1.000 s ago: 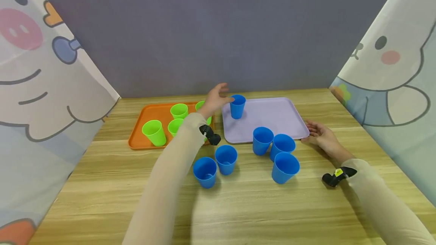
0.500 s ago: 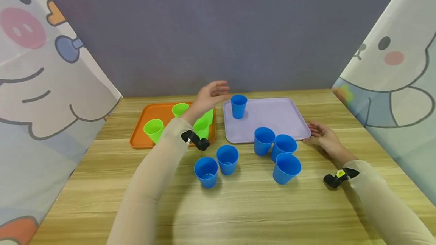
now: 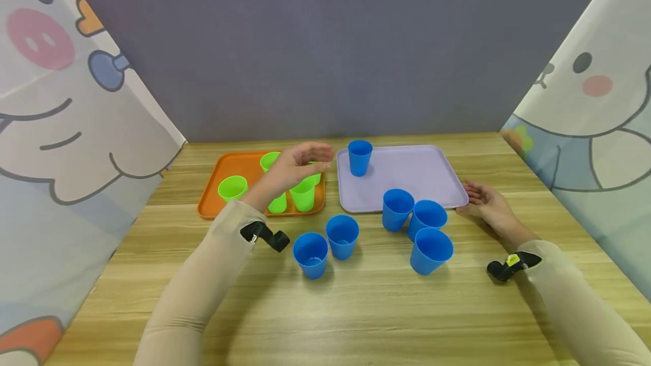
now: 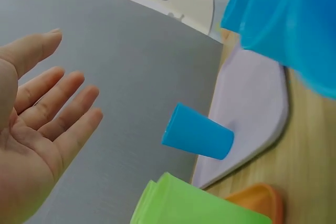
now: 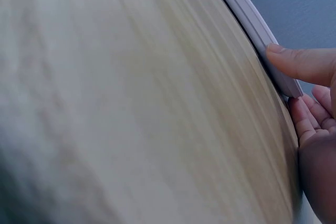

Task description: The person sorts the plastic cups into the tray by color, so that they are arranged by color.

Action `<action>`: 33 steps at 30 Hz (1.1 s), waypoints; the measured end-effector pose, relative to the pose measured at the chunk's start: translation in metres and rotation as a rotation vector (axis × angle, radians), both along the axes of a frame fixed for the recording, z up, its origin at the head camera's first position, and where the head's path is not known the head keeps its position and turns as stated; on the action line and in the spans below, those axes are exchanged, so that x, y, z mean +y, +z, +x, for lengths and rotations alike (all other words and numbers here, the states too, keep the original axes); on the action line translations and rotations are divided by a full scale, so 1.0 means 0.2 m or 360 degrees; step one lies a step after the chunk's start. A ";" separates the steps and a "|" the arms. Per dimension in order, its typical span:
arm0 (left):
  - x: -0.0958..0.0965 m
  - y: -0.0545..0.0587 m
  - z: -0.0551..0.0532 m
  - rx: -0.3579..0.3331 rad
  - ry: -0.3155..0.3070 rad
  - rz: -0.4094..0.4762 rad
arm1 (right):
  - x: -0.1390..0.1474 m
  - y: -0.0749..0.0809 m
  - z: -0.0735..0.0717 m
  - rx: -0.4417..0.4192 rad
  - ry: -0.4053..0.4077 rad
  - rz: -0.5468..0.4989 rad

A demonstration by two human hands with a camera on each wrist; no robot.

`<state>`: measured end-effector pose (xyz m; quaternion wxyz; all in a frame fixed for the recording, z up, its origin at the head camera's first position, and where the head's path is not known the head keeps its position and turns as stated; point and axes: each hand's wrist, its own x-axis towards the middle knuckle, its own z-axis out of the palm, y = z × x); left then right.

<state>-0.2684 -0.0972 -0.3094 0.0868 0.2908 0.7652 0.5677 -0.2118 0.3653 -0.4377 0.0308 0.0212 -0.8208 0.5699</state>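
Note:
My left hand (image 3: 294,169) hangs in the air over the right part of the orange tray (image 3: 207,208), its fingers extended and nothing in the palm. Beneath and around it stand several green cups (image 3: 303,195), partly hidden by the hand and wrist. Just right of the fingertips, a blue cup (image 3: 359,160) stands upright on the back left of the lilac tray (image 3: 414,171); the left wrist view also shows this cup (image 4: 198,132) apart from the hand. At the lilac tray's front right corner, my right hand (image 3: 490,208) holds the edge between thumb (image 5: 294,64) and fingers.
Two blue cups (image 3: 311,256) stand on the wooden table in front of the gap between the trays. Three more blue cups (image 3: 431,250) cluster before the lilac tray, one overlapping its front rim in the head view. A grey wall (image 3: 325,49) rises behind.
My left hand has let go of the blue cup on the lilac tray and drawn back left and toward me. The cup stays standing there. My right hand keeps its place at the tray corner.

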 end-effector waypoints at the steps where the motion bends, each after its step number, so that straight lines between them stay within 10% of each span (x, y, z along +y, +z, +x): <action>1: -0.01 -0.01 0.02 -0.0010 -0.0012 -0.0004 | 0.00 0.00 0.00 -0.0001 0.0001 0.0002; 33: -0.29 -0.40 0.28 -0.0145 -0.0632 -0.0027 | 0.00 0.01 0.01 0.0026 0.0007 -0.0085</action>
